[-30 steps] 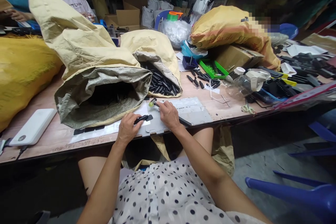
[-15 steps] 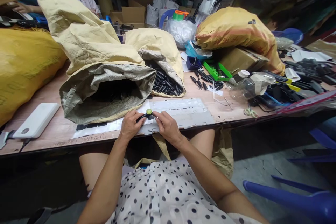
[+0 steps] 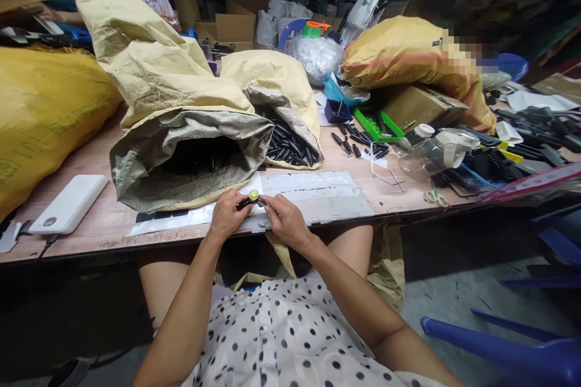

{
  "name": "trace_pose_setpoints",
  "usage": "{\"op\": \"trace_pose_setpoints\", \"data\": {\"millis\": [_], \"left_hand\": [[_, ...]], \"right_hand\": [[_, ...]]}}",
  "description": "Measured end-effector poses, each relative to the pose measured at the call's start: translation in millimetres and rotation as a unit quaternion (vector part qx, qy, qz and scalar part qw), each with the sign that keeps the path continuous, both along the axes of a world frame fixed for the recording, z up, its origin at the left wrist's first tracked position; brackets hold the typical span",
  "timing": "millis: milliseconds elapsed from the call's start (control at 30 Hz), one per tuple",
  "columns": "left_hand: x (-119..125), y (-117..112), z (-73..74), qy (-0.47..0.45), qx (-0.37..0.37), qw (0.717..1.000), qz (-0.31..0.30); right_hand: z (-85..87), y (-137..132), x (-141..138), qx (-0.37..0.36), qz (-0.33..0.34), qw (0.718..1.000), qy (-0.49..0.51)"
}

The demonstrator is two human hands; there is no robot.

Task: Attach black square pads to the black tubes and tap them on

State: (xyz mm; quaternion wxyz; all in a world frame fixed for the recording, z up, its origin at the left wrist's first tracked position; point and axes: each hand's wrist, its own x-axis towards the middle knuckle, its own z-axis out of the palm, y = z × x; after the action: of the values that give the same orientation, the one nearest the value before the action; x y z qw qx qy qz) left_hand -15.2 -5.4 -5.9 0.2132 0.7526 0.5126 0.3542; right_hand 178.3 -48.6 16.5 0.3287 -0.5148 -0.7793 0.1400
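1. Left hand [image 3: 228, 214]: fingers clamped on one black part [image 3: 243, 204], near the tabletop's [image 3: 394, 198] front edge.
2. Right hand [image 3: 288, 221]: fingers clamped on one hammer [image 3: 253, 195], its head beside the part.
3. Rightward, the board [image 3: 324, 193] lies bare; behind, two open sacks [image 3: 167, 84] crowd close.
4. Three black pads [image 3: 163, 214], leftward.
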Motion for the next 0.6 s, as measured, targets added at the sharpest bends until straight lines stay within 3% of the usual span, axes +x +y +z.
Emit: {"op": "trace_pose_setpoints", "data": {"millis": [133, 333, 600], "left_hand": [[1.5, -0.6, 0.2, -0.004, -0.009, 1.000, 0.011], [0.6, -2.1, 0.6, 0.006, -0.009, 1.000, 0.015], [-1.2, -11.6, 10.1, -0.027, 0.030, 0.999, 0.004]], "right_hand": [[2.5, 19.3, 12.2, 0.014, -0.046, 0.999, -0.025], [1.8, 55.0, 29.1, -0.009, -0.148, 0.970, -0.191], [-6.4, 56.5, 28.4, -0.005, -0.153, 0.958, -0.242]]}}
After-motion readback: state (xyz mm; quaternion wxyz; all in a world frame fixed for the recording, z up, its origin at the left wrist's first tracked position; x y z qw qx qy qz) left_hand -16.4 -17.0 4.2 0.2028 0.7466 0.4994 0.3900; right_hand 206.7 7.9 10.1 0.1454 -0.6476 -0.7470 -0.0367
